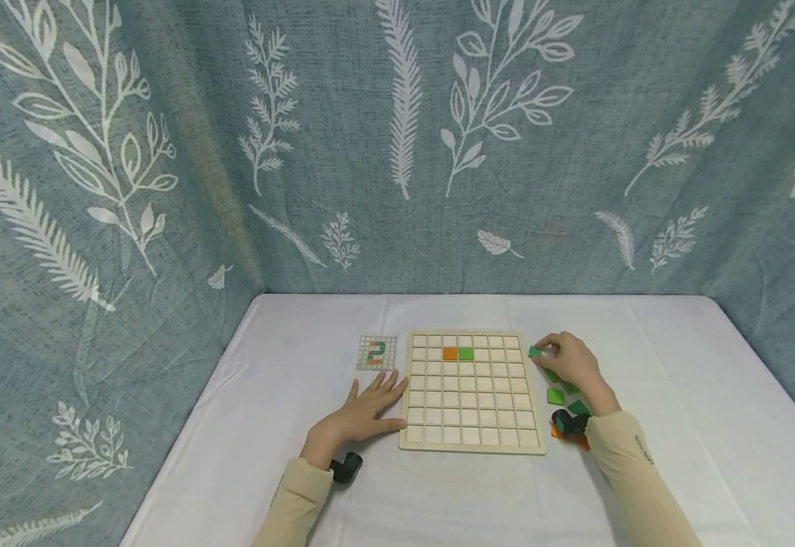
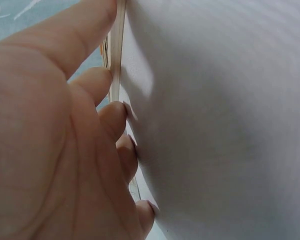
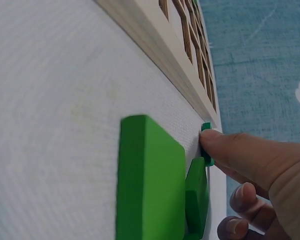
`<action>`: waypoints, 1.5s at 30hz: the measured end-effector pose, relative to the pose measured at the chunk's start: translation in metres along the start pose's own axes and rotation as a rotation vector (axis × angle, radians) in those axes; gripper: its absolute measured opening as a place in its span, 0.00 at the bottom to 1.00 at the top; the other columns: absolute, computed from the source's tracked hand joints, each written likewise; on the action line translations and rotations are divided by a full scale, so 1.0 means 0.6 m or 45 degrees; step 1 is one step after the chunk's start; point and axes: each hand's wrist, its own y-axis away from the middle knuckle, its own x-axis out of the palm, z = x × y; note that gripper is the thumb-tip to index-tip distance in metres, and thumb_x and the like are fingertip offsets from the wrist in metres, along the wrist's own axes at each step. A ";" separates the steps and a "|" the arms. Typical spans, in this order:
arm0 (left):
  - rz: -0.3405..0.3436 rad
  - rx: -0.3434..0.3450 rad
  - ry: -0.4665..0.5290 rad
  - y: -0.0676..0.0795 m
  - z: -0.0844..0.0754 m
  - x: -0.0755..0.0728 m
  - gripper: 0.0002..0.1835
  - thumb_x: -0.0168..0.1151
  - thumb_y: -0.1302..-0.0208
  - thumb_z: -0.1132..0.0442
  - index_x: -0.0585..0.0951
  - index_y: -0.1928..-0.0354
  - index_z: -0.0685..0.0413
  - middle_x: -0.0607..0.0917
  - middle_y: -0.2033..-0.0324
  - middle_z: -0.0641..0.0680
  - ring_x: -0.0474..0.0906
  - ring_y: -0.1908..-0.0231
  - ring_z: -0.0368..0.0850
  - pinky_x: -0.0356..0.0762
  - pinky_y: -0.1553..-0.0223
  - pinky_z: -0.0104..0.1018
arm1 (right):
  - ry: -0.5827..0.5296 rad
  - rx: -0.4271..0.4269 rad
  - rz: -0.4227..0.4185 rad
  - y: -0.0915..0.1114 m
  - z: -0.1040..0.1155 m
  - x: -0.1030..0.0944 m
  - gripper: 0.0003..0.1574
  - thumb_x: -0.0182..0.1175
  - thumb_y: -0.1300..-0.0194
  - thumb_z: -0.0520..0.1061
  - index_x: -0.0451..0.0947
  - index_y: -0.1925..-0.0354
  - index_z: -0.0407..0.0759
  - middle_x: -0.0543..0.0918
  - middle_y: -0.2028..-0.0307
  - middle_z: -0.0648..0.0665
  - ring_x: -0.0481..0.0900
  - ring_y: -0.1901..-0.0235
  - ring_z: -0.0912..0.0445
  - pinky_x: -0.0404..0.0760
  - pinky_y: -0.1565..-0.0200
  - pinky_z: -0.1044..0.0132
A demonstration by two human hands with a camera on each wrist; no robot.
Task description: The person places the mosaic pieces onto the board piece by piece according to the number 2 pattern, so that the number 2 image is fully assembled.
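The right hand [image 1: 571, 362] is pinching a dark green tile [image 1: 534, 352] between thumb and finger, just beside the right edge of the wooden board [image 1: 473, 448], near its far corner. The left hand [image 1: 363, 415] is spreading wide, its thumb and a fingertip touching the board's left edge. An orange tile [image 1: 449, 354] and a bright green tile [image 1: 465, 354] are sitting side by side in the board, in the second row from the far edge. Loose green tiles [image 1: 555, 396] are lying right of the board, and orange tiles [image 1: 557, 433] are lying nearer the person, partly hidden by a black wrist camera [image 1: 577, 422]. A card [image 1: 376, 353] showing a green and orange 2 is lying left of the board on the white tablecloth [image 1: 657, 342]
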 end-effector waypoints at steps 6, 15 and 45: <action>0.001 0.008 -0.007 -0.001 0.000 0.000 0.40 0.55 0.38 0.43 0.53 0.28 0.46 0.49 0.28 0.56 0.36 0.28 0.55 0.23 0.35 0.64 | -0.007 0.003 -0.006 -0.001 0.000 0.000 0.19 0.64 0.42 0.47 0.81 0.56 0.36 0.73 0.73 0.43 0.65 0.77 0.55 0.63 0.77 0.66; -0.004 0.008 -0.001 0.001 -0.003 -0.001 0.40 0.55 0.38 0.43 0.53 0.28 0.46 0.49 0.28 0.56 0.37 0.28 0.55 0.23 0.35 0.64 | -0.032 -0.018 -0.027 -0.002 0.011 -0.005 0.20 0.64 0.42 0.48 0.81 0.56 0.35 0.70 0.75 0.44 0.62 0.80 0.55 0.61 0.79 0.67; 0.013 -0.002 -0.018 0.001 -0.002 -0.001 0.41 0.55 0.37 0.43 0.52 0.28 0.47 0.48 0.28 0.56 0.36 0.28 0.55 0.25 0.35 0.65 | -0.133 -0.079 0.044 -0.014 0.050 0.023 0.18 0.63 0.41 0.47 0.80 0.55 0.37 0.72 0.73 0.44 0.61 0.81 0.55 0.61 0.78 0.66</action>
